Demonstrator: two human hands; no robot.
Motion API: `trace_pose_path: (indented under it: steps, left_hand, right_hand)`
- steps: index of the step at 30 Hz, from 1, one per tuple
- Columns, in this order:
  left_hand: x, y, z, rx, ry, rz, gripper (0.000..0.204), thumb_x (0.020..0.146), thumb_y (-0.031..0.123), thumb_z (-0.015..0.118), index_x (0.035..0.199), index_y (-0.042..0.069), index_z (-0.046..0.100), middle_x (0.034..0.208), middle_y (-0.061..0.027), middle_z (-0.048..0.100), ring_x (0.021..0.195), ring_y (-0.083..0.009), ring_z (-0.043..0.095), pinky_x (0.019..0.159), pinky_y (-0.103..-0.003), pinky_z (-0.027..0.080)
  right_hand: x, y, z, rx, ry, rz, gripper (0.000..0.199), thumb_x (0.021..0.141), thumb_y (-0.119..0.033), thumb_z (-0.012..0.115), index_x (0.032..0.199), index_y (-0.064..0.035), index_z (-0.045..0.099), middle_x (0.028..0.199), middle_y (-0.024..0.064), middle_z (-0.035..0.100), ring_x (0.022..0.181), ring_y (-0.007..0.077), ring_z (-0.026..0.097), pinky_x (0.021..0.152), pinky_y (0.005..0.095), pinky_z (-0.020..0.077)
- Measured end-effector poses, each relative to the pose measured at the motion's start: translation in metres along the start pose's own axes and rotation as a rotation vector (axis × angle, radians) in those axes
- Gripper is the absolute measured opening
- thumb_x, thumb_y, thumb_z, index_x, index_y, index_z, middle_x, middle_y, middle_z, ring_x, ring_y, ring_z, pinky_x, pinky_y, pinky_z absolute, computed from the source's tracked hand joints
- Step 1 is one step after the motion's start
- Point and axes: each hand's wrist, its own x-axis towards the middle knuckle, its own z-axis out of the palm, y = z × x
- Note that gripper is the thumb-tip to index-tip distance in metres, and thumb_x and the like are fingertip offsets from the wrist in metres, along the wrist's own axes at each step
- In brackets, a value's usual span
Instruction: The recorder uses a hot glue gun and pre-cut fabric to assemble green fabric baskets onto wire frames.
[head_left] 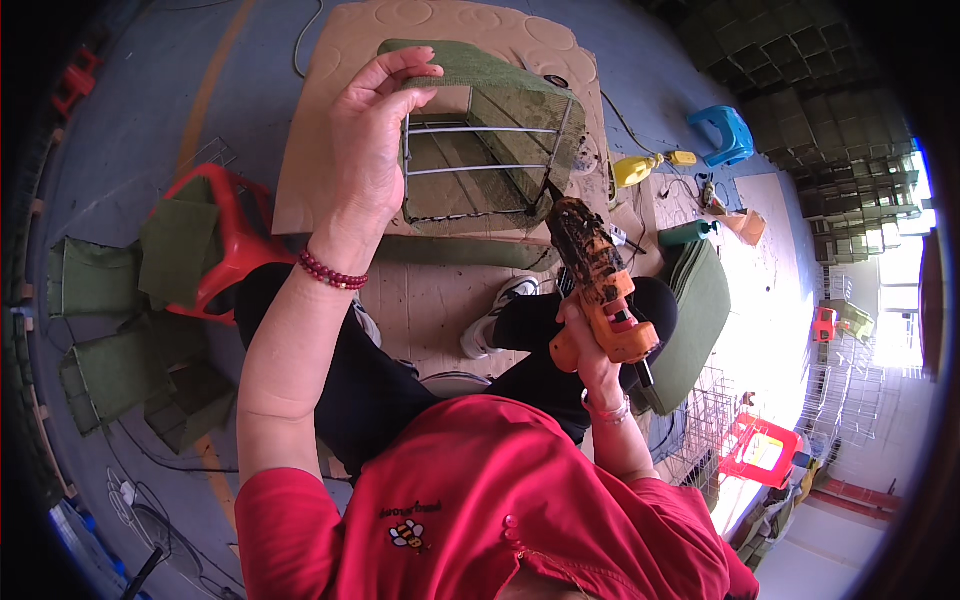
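I judge the green mesh-covered wire-frame box (pixel 460 152) to be light and springy: its fabric skin (pixel 460 62) looks thin and soft, apt to crease or pull out of line, while the pale metal rods (pixel 485 128) across its opening look stiff, though probably easy to bend under a hard squeeze. I'd take hold where cloth backs onto a rod, at a corner or rim, and keep clear of the near right corner, where the dark residue looks tacky and may be hot. The box rests on the cardboard work top (pixel 312 150), tipped so that its opening shows, and it lies between my hands. My left hand (pixel 368 140) is above the left part of the cardboard work top, thumb and fingers almost closed on the cloth edge at the box's far left corner. My right hand (pixel 588 345) is off the near right side of the cardboard work top, wrapped around an orange hot glue gun (pixel 605 290) whose blackened nozzle reaches back over it to the box's near right corner; I can't tell whether the tip touches.
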Motion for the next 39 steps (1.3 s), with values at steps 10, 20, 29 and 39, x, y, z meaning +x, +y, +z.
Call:
trace_pose_path:
  steps: [10,20,29,39]
  left_hand:
    - [0.001,0.002,0.0,0.001,0.009,-0.008,0.029,0.079,-0.009,0.057,0.105,-0.001,0.067,0.098,-0.0077,0.068,0.096,-0.0119,0.062,0.086,-0.024,0.046]
    - [0.002,0.0,0.0,0.019,0.016,0.002,0.029,0.079,-0.008,0.058,0.106,-0.001,0.067,0.098,-0.0069,0.068,0.096,-0.0123,0.062,0.089,-0.025,0.044]
    - [0.002,-0.001,-0.002,0.016,0.02,-0.002,0.03,0.079,-0.008,0.058,0.106,0.0,0.067,0.098,-0.007,0.068,0.096,-0.0126,0.062,0.089,-0.025,0.044]
    - [0.002,0.0,-0.002,0.025,0.016,-0.005,0.029,0.079,-0.007,0.058,0.106,0.0,0.067,0.098,-0.0065,0.068,0.098,-0.0124,0.061,0.09,-0.025,0.044]
  right_hand:
    - [-0.001,0.001,0.003,0.041,0.02,0.01,0.012,0.087,-0.008,0.064,0.098,-0.0033,0.061,0.081,0.0015,0.061,0.074,0.0104,0.057,0.067,0.0257,0.0453]
    - [-0.017,0.021,0.013,-0.098,-0.099,-0.063,0.012,0.09,-0.005,0.061,0.102,-0.0024,0.059,0.082,0.0014,0.06,0.076,0.0087,0.056,0.069,0.0251,0.0452]
    - [-0.02,0.015,0.015,-0.071,-0.094,-0.068,0.011,0.09,-0.006,0.061,0.101,-0.0026,0.059,0.082,0.0011,0.06,0.075,0.0092,0.056,0.069,0.0252,0.0456]
    - [-0.021,0.002,0.015,0.021,-0.046,0.045,0.009,0.083,-0.011,0.066,0.09,-0.0071,0.062,0.079,0.0054,0.06,0.072,0.0233,0.061,0.062,0.034,0.0462]
